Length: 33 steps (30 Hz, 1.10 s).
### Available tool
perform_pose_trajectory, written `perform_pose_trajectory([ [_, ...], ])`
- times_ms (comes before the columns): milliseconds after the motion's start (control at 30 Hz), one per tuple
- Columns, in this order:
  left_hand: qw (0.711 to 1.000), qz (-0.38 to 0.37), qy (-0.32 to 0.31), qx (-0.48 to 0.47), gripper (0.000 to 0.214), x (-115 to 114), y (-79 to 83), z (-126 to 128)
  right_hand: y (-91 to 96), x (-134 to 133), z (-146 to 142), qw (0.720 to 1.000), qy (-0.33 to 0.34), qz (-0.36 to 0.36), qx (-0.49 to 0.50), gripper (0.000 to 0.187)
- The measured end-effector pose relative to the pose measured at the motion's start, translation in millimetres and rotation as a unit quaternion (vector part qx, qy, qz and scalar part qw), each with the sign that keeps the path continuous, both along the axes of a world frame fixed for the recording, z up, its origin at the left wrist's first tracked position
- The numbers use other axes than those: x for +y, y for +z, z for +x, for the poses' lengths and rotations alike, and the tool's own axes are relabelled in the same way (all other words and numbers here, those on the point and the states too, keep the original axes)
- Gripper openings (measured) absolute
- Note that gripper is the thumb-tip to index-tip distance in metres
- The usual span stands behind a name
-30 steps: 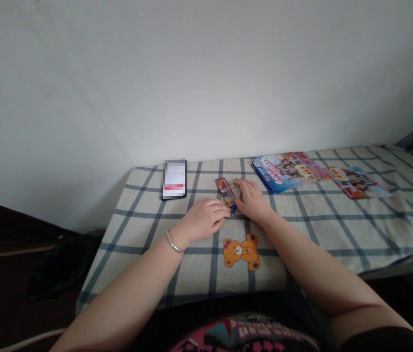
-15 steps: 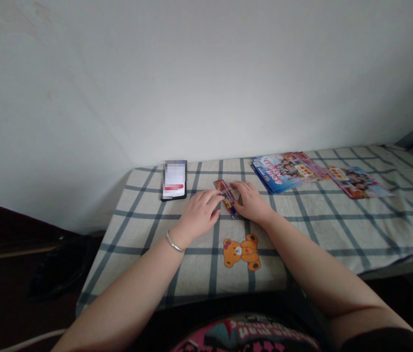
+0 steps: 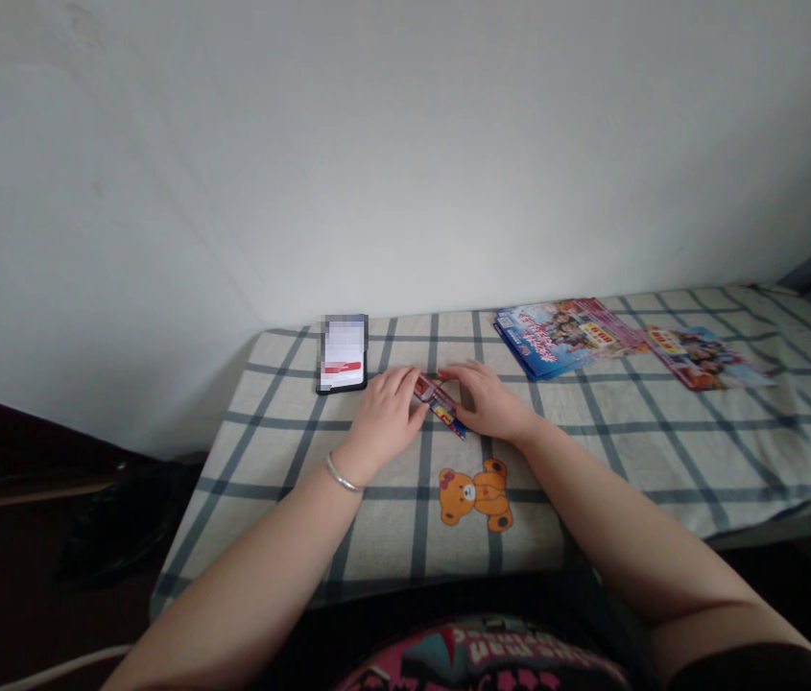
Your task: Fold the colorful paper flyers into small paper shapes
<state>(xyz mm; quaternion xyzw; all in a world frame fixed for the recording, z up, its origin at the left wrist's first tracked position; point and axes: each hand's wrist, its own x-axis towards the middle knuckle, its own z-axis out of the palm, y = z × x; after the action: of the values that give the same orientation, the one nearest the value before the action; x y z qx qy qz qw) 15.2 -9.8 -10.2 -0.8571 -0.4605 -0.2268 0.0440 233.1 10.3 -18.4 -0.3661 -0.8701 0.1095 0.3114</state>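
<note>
Between my hands is a small folded piece of printed paper (image 3: 441,407), red and purple with a yellow and blue part, lying at a slant on the checked tablecloth (image 3: 376,537). My left hand (image 3: 389,415) has its thumb and fingers closed on the paper's upper left end, and a silver bangle is on that wrist. At the other side, my right hand (image 3: 488,401) bends around the paper, its thumb against the right edge and its fingertips near the top. The fingertips partly cover the paper.
A phone (image 3: 343,353) with a lit screen lies at the back left. Toward the back right are a stack of colourful flyers (image 3: 556,336) and another flyer (image 3: 707,357) beside it. A printed orange bear (image 3: 475,494) is in front of my hands. The white wall (image 3: 405,173) rises behind.
The folded paper has turned to a flatter slant and shifted slightly toward me. My left fingers have moved onto its upper left end, and my right fingers have drawn back a little.
</note>
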Motion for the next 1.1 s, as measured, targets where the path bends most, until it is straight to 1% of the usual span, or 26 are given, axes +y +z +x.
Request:
perform_pose_trajectory([
  [167, 1.000, 0.020, 0.018, 0.001, 0.034, 1, -1.8, -1, 1.6, -2, -1, 1.000, 0.024, -0.005, -0.010, 0.045],
  [300, 1.000, 0.021, 0.010, 0.001, 0.027, 2, -2.1, -1, 0.7, -3, -3, 1.000, 0.013, 0.006, -0.013, 0.043],
  [433, 1.000, 0.017, 0.003, -0.006, 0.031, 3, -3.6, -2, 0.6, -6, -6, 0.999, -0.019, 0.021, -0.039, 0.047],
  [533, 1.000, 0.010, -0.001, 0.001, 0.040, 3, -6.1, -2, 3.6, -9, -10, 0.996, -0.039, 0.030, -0.077, 0.044],
  [600, 1.000, 0.005, -0.007, 0.007, 0.042, 3, -7.6, -2, 5.5, -11, -13, 0.995, -0.036, 0.026, -0.088, 0.042],
  [667, 1.000, 0.002, -0.012, 0.010, 0.042, 3, -8.0, -1, 6.0, -11, -15, 0.997, -0.028, 0.015, -0.073, 0.043],
  [767, 1.000, -0.001, -0.018, 0.007, 0.040, 3, -5.8, -1, 5.0, -9, -16, 1.000, -0.013, -0.005, -0.023, 0.048],
  [933, 0.999, -0.011, -0.028, -0.028, 0.027, 5, 0.4, 1, 4.5, -6, -15, 0.998, 0.016, -0.023, 0.056, 0.050],
  [1100, 0.997, -0.023, -0.022, -0.066, 0.019, 6, 2.8, 1, 3.7, -5, -14, 0.996, 0.014, -0.024, 0.090, 0.048],
])
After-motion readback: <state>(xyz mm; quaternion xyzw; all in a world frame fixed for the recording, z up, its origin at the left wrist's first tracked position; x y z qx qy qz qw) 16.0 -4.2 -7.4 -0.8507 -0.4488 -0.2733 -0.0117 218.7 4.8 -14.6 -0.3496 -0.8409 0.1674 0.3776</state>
